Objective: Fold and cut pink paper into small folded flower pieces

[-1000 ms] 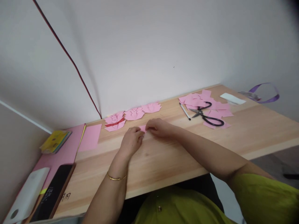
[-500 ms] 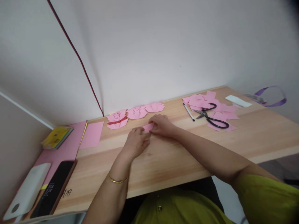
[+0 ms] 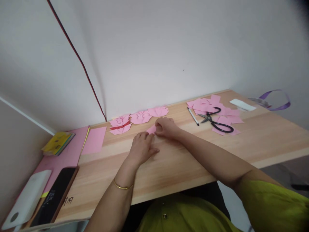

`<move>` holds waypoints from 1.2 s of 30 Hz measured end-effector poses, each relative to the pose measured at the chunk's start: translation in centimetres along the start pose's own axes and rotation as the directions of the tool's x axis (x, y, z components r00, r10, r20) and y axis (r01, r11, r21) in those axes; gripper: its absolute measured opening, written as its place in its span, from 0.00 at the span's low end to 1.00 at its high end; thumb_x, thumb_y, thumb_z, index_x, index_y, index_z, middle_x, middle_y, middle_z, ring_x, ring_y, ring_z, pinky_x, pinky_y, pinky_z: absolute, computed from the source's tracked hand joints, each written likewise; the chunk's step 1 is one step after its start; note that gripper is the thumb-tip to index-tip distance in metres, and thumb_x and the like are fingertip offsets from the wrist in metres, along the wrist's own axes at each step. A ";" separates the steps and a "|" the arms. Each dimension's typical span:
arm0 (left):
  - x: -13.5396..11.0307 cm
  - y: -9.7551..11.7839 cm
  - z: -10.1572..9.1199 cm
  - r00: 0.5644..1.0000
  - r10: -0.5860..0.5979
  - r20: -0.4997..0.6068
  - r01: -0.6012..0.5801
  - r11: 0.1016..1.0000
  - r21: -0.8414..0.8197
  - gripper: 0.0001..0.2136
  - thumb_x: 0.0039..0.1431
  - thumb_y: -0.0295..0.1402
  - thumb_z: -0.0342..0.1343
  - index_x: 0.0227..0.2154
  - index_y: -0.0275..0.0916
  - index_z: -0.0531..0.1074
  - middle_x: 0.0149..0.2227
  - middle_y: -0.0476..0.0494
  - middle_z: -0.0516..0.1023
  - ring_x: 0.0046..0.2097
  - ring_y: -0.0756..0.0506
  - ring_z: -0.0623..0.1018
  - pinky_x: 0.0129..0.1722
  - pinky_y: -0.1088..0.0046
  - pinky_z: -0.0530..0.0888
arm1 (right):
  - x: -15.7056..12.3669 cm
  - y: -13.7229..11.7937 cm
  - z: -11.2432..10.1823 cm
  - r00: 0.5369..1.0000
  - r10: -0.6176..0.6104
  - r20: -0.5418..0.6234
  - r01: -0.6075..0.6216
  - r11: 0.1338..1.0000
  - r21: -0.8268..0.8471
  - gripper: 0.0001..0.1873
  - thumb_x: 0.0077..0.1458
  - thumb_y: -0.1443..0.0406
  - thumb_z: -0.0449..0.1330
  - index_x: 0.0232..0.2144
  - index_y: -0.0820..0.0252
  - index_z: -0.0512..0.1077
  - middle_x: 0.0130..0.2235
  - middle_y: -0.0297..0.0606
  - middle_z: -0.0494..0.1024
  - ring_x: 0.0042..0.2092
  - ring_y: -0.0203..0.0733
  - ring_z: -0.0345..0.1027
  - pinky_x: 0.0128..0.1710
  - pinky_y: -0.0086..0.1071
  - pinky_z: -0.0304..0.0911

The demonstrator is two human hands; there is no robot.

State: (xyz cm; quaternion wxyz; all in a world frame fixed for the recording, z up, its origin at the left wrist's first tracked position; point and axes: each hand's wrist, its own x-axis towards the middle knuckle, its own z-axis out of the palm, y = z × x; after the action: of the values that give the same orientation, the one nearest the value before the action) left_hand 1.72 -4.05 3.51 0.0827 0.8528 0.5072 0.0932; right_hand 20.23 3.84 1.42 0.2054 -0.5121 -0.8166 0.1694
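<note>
From the head camera, the right hand [image 3: 168, 129] pinches a small piece of pink paper [image 3: 151, 130] in curled fingers; the left hand [image 3: 142, 147] lies loose, thumb spread, fingertips at the paper's near edge (smooth, striped wooden table [image 3: 173, 167] below).

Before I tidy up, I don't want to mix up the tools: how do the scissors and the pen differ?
The scissors have wide, looped black handles; the pen is slim and mostly white. The scissors' blades are parted and their handles partly overlie pink paper pieces; the pen lies beside them, mostly on bare table. Both lie untouched.
</note>
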 end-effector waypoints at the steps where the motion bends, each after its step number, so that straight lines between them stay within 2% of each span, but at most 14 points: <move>1: 0.0 0.1 0.0 1.000 -0.008 -0.003 0.008 1.000 0.006 0.29 0.48 0.46 0.62 0.53 0.42 0.66 0.49 0.37 0.69 0.53 0.36 0.67 0.54 0.56 0.64 | -0.1 0.0 0.0 1.000 -0.002 0.003 0.002 1.000 -0.001 0.13 0.46 0.61 0.60 0.36 0.58 0.68 0.39 0.39 0.75 0.43 0.46 0.65 0.46 0.40 0.51; 3: 0.0 0.3 0.1 1.000 -0.010 0.006 0.010 1.000 0.021 0.33 0.47 0.48 0.62 0.55 0.43 0.64 0.51 0.37 0.68 0.54 0.36 0.66 0.54 0.56 0.63 | -0.4 -0.1 -0.1 1.000 -0.009 0.011 0.009 1.000 0.000 0.11 0.46 0.63 0.59 0.35 0.58 0.69 0.38 0.38 0.76 0.42 0.45 0.66 0.46 0.39 0.51; 7: 0.0 0.3 0.1 0.999 0.004 0.035 -0.006 0.998 0.061 0.29 0.47 0.51 0.61 0.52 0.46 0.67 0.53 0.37 0.66 0.56 0.35 0.64 0.55 0.55 0.61 | -0.6 0.0 -0.5 0.999 -0.024 0.021 0.023 0.999 0.038 0.09 0.46 0.67 0.57 0.34 0.58 0.69 0.35 0.36 0.76 0.39 0.42 0.67 0.44 0.36 0.53; 13: 0.0 0.1 0.3 0.999 0.011 0.031 -0.012 0.998 0.061 0.30 0.47 0.53 0.59 0.53 0.47 0.67 0.53 0.36 0.65 0.56 0.35 0.63 0.55 0.54 0.61 | -0.4 -0.1 -0.7 1.000 0.013 0.021 -0.014 0.999 0.051 0.11 0.45 0.62 0.61 0.33 0.59 0.68 0.34 0.35 0.77 0.38 0.41 0.68 0.41 0.34 0.54; 22: 0.0 -0.4 0.3 0.999 0.011 0.045 -0.012 1.000 0.015 0.29 0.48 0.52 0.59 0.52 0.48 0.68 0.53 0.38 0.64 0.56 0.35 0.63 0.56 0.54 0.61 | -0.4 -0.1 -0.3 1.000 0.014 -0.001 -0.014 1.000 -0.005 0.10 0.45 0.63 0.60 0.33 0.58 0.68 0.34 0.35 0.76 0.38 0.42 0.66 0.42 0.35 0.51; 29: 0.0 -0.5 0.4 0.999 0.005 0.047 -0.005 1.000 -0.006 0.28 0.47 0.53 0.59 0.52 0.49 0.69 0.53 0.38 0.64 0.57 0.35 0.62 0.56 0.55 0.60 | 0.6 0.8 -0.9 0.991 0.129 -0.041 -0.128 0.991 0.025 0.07 0.46 0.63 0.58 0.29 0.59 0.65 0.31 0.34 0.75 0.33 0.38 0.65 0.38 0.32 0.51; 36: 0.1 -1.1 0.7 0.999 0.019 0.043 -0.018 1.000 -0.026 0.29 0.47 0.53 0.60 0.52 0.49 0.69 0.54 0.39 0.63 0.57 0.36 0.62 0.56 0.56 0.60 | 0.6 1.3 -1.1 0.985 0.116 -0.131 -0.119 0.993 -0.013 0.03 0.48 0.70 0.54 0.29 0.60 0.66 0.31 0.35 0.75 0.32 0.36 0.64 0.35 0.30 0.50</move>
State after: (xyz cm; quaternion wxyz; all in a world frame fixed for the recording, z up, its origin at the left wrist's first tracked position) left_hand 1.02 -3.49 2.62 0.1035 0.8582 0.4961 0.0820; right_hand 21.56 5.03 1.82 0.2426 -0.5714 -0.7716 0.1388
